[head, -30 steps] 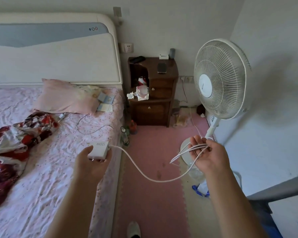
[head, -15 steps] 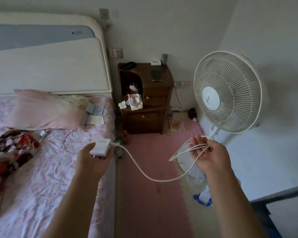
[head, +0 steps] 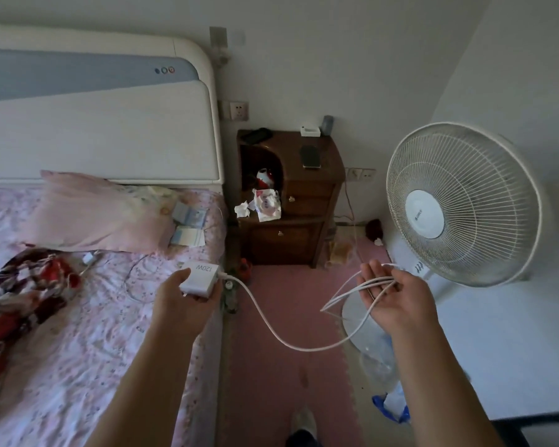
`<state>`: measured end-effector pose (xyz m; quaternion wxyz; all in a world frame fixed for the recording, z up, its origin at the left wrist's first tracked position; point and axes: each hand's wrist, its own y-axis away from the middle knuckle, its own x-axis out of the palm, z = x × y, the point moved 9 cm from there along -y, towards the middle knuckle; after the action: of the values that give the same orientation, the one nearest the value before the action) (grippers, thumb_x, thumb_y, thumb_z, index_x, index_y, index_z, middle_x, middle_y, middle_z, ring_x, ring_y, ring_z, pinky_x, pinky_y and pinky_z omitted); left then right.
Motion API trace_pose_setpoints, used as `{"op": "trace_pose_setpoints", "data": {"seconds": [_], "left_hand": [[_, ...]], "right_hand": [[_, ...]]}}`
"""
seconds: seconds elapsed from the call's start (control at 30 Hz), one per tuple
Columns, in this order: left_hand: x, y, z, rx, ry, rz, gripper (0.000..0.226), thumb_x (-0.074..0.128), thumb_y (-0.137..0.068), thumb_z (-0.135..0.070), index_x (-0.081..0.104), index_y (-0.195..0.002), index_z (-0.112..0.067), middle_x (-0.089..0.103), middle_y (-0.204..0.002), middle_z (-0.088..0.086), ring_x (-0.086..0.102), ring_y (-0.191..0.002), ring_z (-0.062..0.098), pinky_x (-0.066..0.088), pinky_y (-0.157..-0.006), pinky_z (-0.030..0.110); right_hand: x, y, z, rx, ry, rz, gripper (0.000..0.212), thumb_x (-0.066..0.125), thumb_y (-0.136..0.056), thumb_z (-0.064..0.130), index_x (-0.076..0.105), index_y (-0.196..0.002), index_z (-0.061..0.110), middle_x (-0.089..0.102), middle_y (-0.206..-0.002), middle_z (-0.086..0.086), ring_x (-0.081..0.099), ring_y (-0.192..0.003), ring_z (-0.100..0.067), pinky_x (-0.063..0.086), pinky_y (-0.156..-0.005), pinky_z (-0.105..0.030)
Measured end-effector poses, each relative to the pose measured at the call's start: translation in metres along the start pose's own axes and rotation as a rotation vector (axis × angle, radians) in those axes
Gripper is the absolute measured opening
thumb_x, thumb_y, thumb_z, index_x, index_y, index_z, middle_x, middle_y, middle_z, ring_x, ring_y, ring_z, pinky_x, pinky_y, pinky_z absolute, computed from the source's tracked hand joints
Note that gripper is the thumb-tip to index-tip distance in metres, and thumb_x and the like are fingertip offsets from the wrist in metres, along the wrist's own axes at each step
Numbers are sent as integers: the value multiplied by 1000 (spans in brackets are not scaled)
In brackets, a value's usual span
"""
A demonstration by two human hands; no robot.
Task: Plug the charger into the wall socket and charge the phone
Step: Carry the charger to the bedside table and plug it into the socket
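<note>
My left hand (head: 181, 301) grips a white charger brick (head: 200, 279) marked 120W, held over the bed's right edge. A white cable (head: 271, 330) sags from the brick across to my right hand (head: 397, 298), which lies palm up with loops of the cable across its fingers. The wall socket (head: 238, 110) is on the wall above, between the headboard and the nightstand. A dark phone (head: 310, 156) lies flat on top of the brown nightstand (head: 323, 188).
A white standing fan (head: 459, 204) rises just beyond my right hand, its round base on the floor. The bed (head: 78, 333) with a pink pillow fills the left. A pink floor mat (head: 271, 382) runs between bed and fan. A second outlet strip (head: 360, 174) sits low by the nightstand.
The view has moved closer to the nightstand and wall. Both hands keep their hold on charger and cable, and the right hand's fingers have opened out flatter.
</note>
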<state>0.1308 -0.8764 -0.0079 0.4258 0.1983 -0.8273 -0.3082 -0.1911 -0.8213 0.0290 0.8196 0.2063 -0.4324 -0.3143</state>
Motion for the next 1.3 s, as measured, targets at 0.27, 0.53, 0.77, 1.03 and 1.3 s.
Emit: {"op": "trace_pose_setpoints", "data": {"seconds": [0.27,0.53,0.77,1.03,1.3], "left_hand": [[48,-38,3,25,-11,19,28,41,-95,-14,41,-121,-4,56,-107,18,55,-105,33,43,-98,43],[114,-79,16,49,30,38,21,44,-92,-15,49,-108,-2,57,-113,18,55,-110,35,49,-82,46],[137,-101,13,74,47,-24,41,47,-91,-15,41,-131,-6,52,-127,18,52,-117,36,48,-74,46],[163,-144,7,74,-11,-15,40,45,-92,-15,39,-130,-5,54,-119,20,53,-112,37,45,-85,46],[212,-208,-14,23,-45,-5,30,44,-93,-15,43,-121,-5,57,-108,17,56,-102,33,41,-103,44]], "right_hand": [[31,-66,15,67,2,28,18,38,-97,10,54,-90,8,66,-90,-8,65,-90,-24,50,-77,-39],[61,-138,50,101,56,73,25,39,-98,11,54,-116,5,74,-70,-8,73,-77,-24,52,-81,-40],[84,-172,64,139,80,75,28,38,-98,11,54,-120,3,73,-84,-9,68,-90,-25,50,-86,-40],[101,-209,63,150,65,34,32,38,-98,11,51,-126,2,68,-96,-11,67,-89,-25,51,-78,-40],[143,-252,70,90,50,-4,20,38,-98,10,58,-102,5,68,-97,-11,66,-94,-26,50,-77,-40]]}}
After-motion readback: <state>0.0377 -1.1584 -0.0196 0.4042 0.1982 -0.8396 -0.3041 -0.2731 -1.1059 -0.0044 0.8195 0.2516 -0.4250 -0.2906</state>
